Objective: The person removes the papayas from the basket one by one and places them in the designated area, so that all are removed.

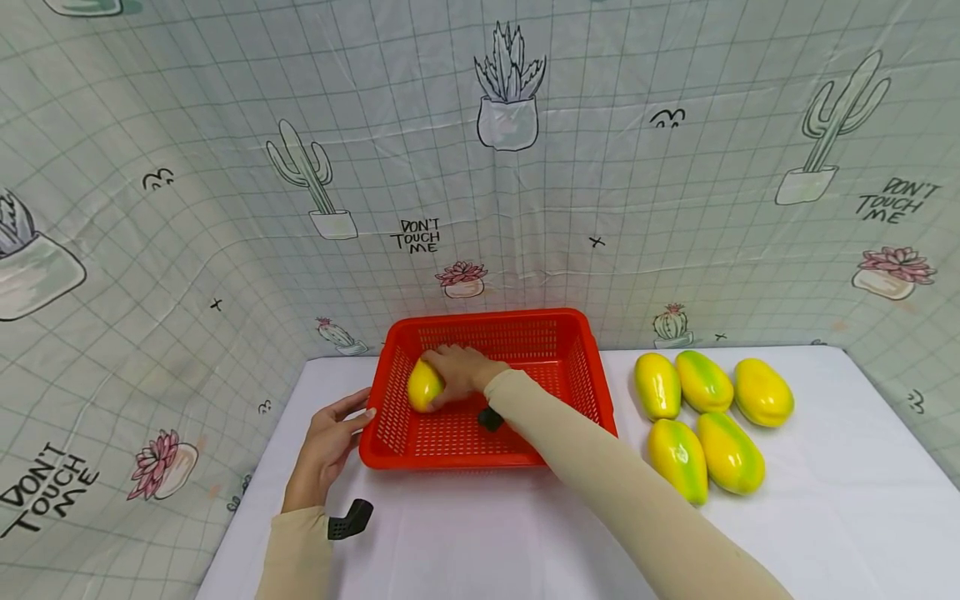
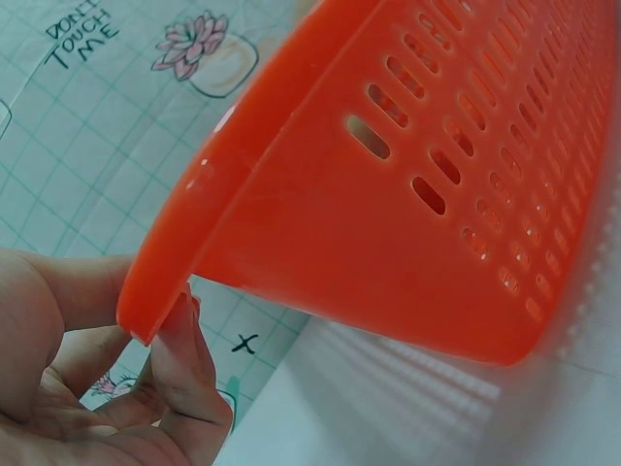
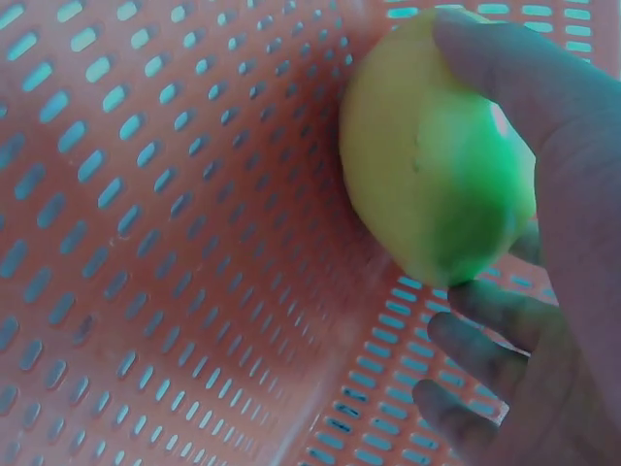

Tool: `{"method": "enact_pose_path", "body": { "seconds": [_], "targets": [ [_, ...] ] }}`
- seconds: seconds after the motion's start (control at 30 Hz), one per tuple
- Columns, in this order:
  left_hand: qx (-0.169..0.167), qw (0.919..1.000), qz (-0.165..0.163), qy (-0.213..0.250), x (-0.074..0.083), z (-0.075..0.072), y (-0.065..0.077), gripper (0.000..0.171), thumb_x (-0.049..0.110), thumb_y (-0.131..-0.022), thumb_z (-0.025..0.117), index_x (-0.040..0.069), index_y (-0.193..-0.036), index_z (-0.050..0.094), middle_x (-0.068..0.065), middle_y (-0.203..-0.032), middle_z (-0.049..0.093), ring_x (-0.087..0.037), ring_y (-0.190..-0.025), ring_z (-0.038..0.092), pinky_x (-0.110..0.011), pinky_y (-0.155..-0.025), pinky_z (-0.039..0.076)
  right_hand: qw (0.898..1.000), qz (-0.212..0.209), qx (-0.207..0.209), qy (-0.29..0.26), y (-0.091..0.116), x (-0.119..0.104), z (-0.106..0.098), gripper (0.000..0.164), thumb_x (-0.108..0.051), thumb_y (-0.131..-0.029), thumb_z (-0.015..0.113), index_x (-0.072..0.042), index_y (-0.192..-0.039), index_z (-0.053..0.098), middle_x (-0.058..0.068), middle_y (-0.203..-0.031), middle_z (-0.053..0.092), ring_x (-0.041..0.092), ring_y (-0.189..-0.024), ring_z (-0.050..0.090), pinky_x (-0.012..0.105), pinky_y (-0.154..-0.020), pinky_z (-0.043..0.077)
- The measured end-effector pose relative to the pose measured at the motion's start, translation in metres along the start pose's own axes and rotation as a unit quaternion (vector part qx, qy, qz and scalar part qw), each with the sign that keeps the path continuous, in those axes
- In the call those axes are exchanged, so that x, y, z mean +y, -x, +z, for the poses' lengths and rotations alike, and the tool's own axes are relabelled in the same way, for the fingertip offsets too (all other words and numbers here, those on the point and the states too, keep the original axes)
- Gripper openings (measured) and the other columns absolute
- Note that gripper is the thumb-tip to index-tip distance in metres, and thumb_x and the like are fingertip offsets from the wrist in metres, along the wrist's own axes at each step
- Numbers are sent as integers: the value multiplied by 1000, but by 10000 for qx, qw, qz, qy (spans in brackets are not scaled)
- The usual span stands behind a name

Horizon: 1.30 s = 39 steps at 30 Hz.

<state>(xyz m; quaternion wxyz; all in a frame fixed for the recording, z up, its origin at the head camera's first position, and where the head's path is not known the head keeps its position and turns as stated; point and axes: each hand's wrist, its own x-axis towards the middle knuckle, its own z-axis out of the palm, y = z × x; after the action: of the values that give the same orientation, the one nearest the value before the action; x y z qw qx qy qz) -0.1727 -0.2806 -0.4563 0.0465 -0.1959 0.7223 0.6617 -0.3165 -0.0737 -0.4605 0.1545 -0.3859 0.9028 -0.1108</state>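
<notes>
A red plastic basket [image 1: 487, 461] with slotted walls stands on the white table. Inside it, near its left wall, lies a glossy yellow mango [image 1: 424, 387] with a green patch [image 3: 475, 194]. My right hand [image 1: 459, 372] reaches in and holds this mango, thumb on one side and fingers on the other in the right wrist view. At the basket's left end, my left hand [image 1: 330, 442] pinches the rim [image 2: 184, 223] between thumb and fingers, the other fingers loosely bent beside it.
To the right of the basket, several yellow-green mangoes [image 1: 731, 454] lie grouped on the white tablecloth [image 1: 825, 517]. A grid-patterned cloth [image 1: 570, 192] with cactus drawings hangs close behind the basket and at both sides. My right forearm crosses over the basket's front right rim.
</notes>
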Motion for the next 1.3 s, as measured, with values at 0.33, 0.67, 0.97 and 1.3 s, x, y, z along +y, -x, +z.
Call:
{"method": "enact_pose_path", "body": {
  "seconds": [0.33,0.67,0.97,1.3],
  "targets": [
    [-35,10000,6,-2,0,1,0,53,3,-106,58,-1,-158,46,-23,-159,43,-19,-113,59,-16,-81,57,9981,-262,-441,-349,4,-1,0,84,-47,-88,84,-17,-156,44,8,-147,50,28,-135,45,45,-118,40],
    [-84,10000,29,-24,1,3,2,54,4,-107,58,-1,-159,44,-23,-161,41,-20,-115,58,-15,-81,56,9961,-458,-509,-551,20,1,-1,78,-38,-86,88,-16,-149,48,3,-138,58,22,-126,51,35,-109,45],
    [-158,9998,70,-85,3,2,4,57,4,-107,58,-2,-160,40,-24,-162,39,-17,-115,57,-14,-81,55,9984,-290,-149,454,46,15,-20,91,-45,-85,88,-18,-159,42,5,-154,50,27,-139,46,47,-121,37],
    [-256,9995,-13,-160,4,2,4,58,7,-109,55,0,-163,37,-24,-165,35,-22,-123,53,-13,-82,55,9962,-212,364,767,91,45,-45,96,-45,-82,91,-15,-159,42,9,-159,45,31,-142,44,49,-121,37]
  ]
}}
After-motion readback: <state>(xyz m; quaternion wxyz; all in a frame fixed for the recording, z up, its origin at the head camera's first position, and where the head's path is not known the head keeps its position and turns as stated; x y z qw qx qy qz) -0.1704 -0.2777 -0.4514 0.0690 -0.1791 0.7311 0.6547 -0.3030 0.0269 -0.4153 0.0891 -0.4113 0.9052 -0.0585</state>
